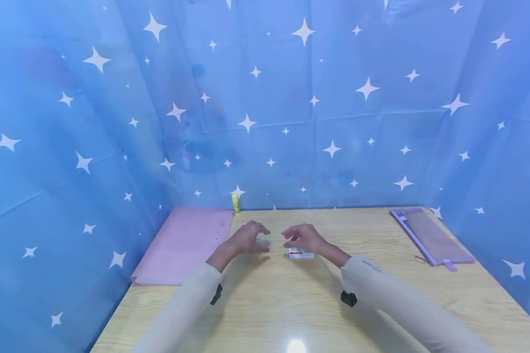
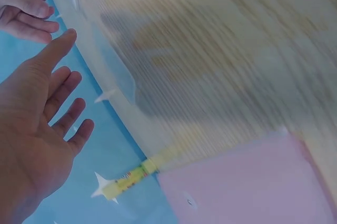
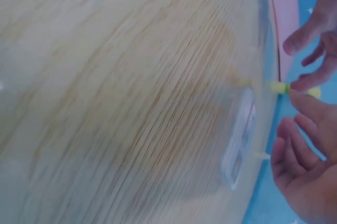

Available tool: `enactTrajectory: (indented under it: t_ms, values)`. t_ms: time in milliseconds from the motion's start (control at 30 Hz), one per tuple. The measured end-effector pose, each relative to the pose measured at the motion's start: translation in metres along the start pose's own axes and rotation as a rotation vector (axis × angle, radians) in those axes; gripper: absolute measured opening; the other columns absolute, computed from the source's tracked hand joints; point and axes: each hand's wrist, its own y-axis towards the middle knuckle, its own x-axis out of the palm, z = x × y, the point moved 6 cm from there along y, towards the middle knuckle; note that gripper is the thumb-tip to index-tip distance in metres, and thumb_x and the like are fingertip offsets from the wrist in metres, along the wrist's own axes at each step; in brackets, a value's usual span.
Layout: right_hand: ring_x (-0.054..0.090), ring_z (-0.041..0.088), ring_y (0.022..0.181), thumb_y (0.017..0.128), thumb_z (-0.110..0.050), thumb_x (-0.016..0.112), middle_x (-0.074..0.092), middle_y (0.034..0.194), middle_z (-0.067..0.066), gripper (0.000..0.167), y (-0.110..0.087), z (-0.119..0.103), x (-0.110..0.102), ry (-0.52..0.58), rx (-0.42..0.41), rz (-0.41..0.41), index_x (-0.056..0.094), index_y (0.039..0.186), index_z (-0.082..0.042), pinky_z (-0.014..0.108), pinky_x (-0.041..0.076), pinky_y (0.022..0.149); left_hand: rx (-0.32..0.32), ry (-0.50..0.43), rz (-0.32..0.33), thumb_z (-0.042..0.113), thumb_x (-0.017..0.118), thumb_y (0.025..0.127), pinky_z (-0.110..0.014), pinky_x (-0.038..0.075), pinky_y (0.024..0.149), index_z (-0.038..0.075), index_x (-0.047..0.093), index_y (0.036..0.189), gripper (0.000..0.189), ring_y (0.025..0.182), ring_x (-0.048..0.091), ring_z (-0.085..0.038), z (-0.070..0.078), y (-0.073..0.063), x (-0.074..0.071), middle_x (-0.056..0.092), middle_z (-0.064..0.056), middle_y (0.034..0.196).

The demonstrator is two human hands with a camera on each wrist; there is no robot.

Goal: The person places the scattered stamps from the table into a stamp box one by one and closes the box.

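Both hands are held above the wooden table, palms facing each other a short way apart. My left hand (image 1: 246,239) has loosely bent fingers with nothing between them. My right hand (image 1: 306,239) is likewise relaxed and holds nothing. Just below it in the head view lies a small white box-like item (image 1: 301,254) with a dark and red marking, its kind unclear. The right wrist view shows this pale item (image 3: 239,140) apart from the fingers. A pale bluish translucent flat thing (image 2: 118,71) lies below the left hand, too faint to name.
A yellow stick-shaped tube (image 1: 235,203) stands upright at the table's back edge. A pink sheet or folder (image 1: 185,245) covers the back left. At the right lies a purple-edged mesh zip pouch (image 1: 437,238). Blue star-patterned curtains (image 1: 287,98) enclose the table (image 1: 269,309).
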Motion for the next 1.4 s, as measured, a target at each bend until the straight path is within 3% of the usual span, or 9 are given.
enactTrajectory:
  t_ms: [400, 667, 1033, 1267, 1400]
  values:
    - [0.073, 0.036, 0.098, 0.092, -0.009, 0.077, 0.074, 0.113, 0.026, 0.036, 0.017, -0.008, 0.023, -0.016, 0.007, -0.043, 0.070, 0.122, 0.010, 0.040, 0.061, 0.082, -0.003, -0.041, 0.029, 0.023, 0.088, 0.085, -0.048, 0.048, 0.108, 0.003, 0.070, 0.130, 0.052, 0.124, 0.058, -0.033, -0.028, -0.016, -0.001, 0.069, -0.013, 0.129]
    - [0.069, 0.036, 0.109, 0.086, -0.012, 0.085, 0.072, 0.124, 0.019, 0.044, 0.028, -0.007, 0.040, -0.024, 0.117, -0.042, 0.071, 0.125, 0.004, 0.046, 0.057, 0.095, -0.044, -0.056, 0.011, 0.027, 0.089, 0.084, -0.047, 0.045, 0.111, 0.005, 0.069, 0.133, 0.057, 0.127, 0.057, -0.031, -0.041, -0.022, 0.002, 0.068, -0.010, 0.132]
    - [0.058, 0.038, 0.130, 0.087, -0.015, 0.085, 0.066, 0.136, 0.020, 0.056, 0.031, -0.015, 0.055, -0.135, 0.157, -0.106, 0.064, 0.135, 0.004, 0.050, 0.047, 0.110, -0.056, -0.088, -0.002, 0.024, 0.089, 0.083, -0.046, 0.045, 0.112, 0.001, 0.069, 0.131, 0.057, 0.128, 0.059, -0.033, -0.047, -0.025, 0.008, 0.069, -0.014, 0.132]
    - [0.062, 0.035, 0.125, 0.084, -0.015, 0.087, 0.069, 0.131, 0.018, 0.053, 0.031, -0.012, 0.054, -0.144, 0.145, -0.121, 0.068, 0.130, 0.002, 0.049, 0.050, 0.107, -0.049, -0.086, -0.008, 0.024, 0.092, 0.079, -0.046, 0.046, 0.112, 0.002, 0.071, 0.128, 0.057, 0.128, 0.060, -0.033, -0.044, -0.025, 0.007, 0.070, -0.013, 0.130]
    - [0.065, 0.032, 0.103, 0.087, -0.016, 0.086, 0.071, 0.128, 0.016, 0.051, 0.031, -0.012, 0.054, -0.177, 0.108, -0.164, 0.068, 0.131, 0.002, 0.044, 0.053, 0.096, -0.056, -0.084, -0.009, 0.027, 0.092, 0.079, -0.044, 0.046, 0.112, 0.004, 0.071, 0.128, 0.058, 0.128, 0.059, -0.031, -0.042, -0.024, 0.006, 0.070, -0.011, 0.130]
